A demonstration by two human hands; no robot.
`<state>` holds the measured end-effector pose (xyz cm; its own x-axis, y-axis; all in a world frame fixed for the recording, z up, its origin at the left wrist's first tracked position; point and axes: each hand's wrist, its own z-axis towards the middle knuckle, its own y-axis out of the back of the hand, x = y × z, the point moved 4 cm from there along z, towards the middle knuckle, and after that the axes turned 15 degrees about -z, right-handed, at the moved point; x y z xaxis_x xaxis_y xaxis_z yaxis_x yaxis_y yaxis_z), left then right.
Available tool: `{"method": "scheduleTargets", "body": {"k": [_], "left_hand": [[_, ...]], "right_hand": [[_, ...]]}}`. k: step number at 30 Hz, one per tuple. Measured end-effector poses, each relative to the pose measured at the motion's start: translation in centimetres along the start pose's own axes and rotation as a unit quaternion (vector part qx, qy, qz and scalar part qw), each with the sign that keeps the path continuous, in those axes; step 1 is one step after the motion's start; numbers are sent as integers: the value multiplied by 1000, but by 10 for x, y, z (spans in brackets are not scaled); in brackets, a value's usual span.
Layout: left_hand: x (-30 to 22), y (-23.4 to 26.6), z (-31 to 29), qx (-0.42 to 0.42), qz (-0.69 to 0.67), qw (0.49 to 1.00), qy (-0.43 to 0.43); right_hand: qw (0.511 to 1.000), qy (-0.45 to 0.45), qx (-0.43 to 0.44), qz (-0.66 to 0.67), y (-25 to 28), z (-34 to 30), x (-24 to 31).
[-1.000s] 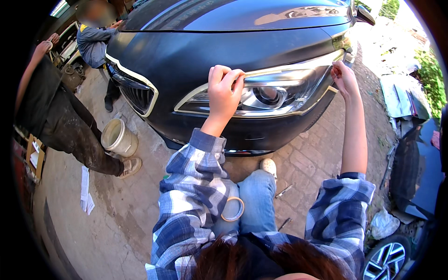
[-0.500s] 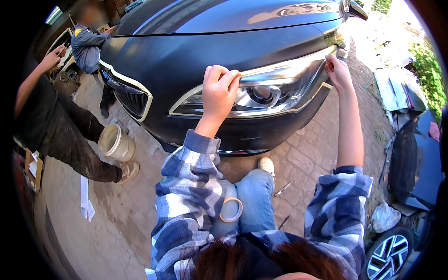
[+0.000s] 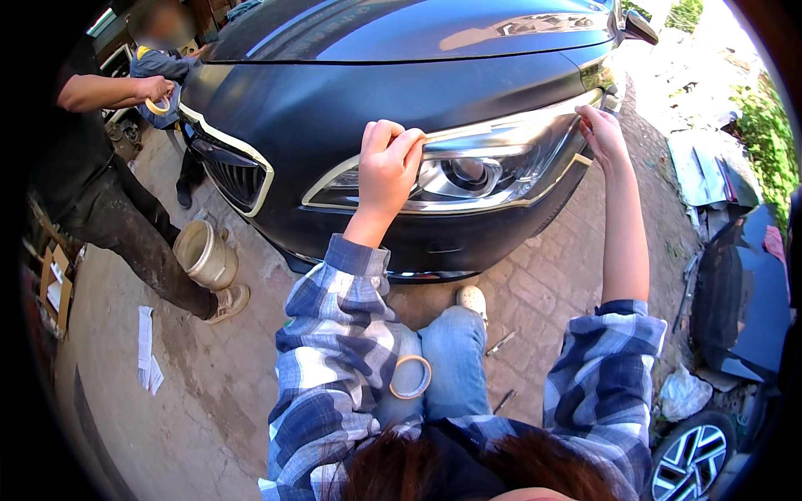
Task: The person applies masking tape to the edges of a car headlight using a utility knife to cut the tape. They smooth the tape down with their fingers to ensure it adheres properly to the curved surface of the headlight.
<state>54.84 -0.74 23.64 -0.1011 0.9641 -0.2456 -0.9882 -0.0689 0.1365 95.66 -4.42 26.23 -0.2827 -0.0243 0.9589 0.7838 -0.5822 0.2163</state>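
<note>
A dark car's headlight [image 3: 468, 173] is in front of me, its lower edge bordered by pale masking tape [image 3: 501, 205]. My left hand [image 3: 386, 171] is raised over the inner part of the lamp, thumb and fingers pinched together on a strip of masking tape [image 3: 489, 127]. That strip runs along the lamp's upper edge toward my right hand [image 3: 605, 140]. The right fingers are pinched at the lamp's upper outer corner, seemingly on the strip's other end. A tape roll [image 3: 411, 377] rests on my thigh.
At the left, a person [image 3: 92, 167] stands holding a tape roll [image 3: 157, 106], beside a white bucket [image 3: 205, 255]. Another person [image 3: 154, 67] is behind. The grille [image 3: 236, 171] has a taped border. A wheel [image 3: 692, 459] and dark panel [image 3: 739, 292] lie at the right.
My right hand has shifted slightly left and down along the lamp's upper corner. My left hand is nearly still. The standing person's arm has swung toward the car, bringing a tape roll into view.
</note>
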Motion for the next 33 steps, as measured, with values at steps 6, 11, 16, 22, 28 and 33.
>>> {"method": "scheduleTargets", "body": {"k": [6,11,16,22,28,33], "left_hand": [[-3,5,5,22,10,1000,-5],[0,1,5,34,5,999,2],[-1,0,6,38,4,999,-3],[-2,0,7,40,-1,999,-11],[-2,2,7,42,0,999,-15],[-1,-1,6,43,-9,999,-15]], "right_hand": [[1000,8,-7,-15,-4,2,2],[997,17,-46,-65,-6,1,5],[996,22,-53,-74,-2,13,-2],[990,10,-61,-129,-3,9,6],[986,10,-65,-155,-8,7,14],[979,11,-86,-183,-6,9,16]]}}
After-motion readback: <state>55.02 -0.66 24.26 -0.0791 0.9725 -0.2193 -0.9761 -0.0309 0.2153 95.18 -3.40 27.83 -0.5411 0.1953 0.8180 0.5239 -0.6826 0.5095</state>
